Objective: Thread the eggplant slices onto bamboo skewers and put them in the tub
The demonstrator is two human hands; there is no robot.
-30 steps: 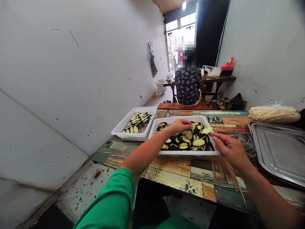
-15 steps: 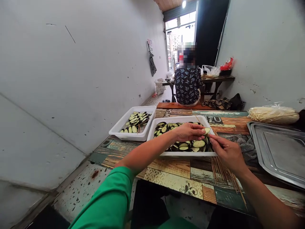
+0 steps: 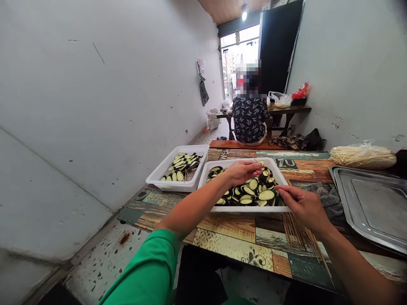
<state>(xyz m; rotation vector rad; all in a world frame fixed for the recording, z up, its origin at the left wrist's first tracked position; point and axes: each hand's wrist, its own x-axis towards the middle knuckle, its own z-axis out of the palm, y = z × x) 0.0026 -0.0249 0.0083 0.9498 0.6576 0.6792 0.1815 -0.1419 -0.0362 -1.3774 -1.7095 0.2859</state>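
Tabletop point(image 3: 232, 250) of multicoloured planks, lower frame; white rectangular plastic tub point(image 3: 244, 209), centre; left hand point(image 3: 242, 172) pinches an oval pale-green slice point(image 3: 261, 163) above it; right hand point(image 3: 303, 205), apart, pinches a thin brown wooden skewer point(image 3: 270, 181); a slanted push could split the slice or prick the left hand.

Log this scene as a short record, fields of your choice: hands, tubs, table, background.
left hand: pinching an eggplant slice
right hand: holding a thin skewer
slice on skewer: cannot tell
right tub: many loose slices, below the hands
left tub: slices, with some skewers
table: also bears loose skewers, metal trays, grey cloth, bagged pale bundle
background: seated person, back to camera
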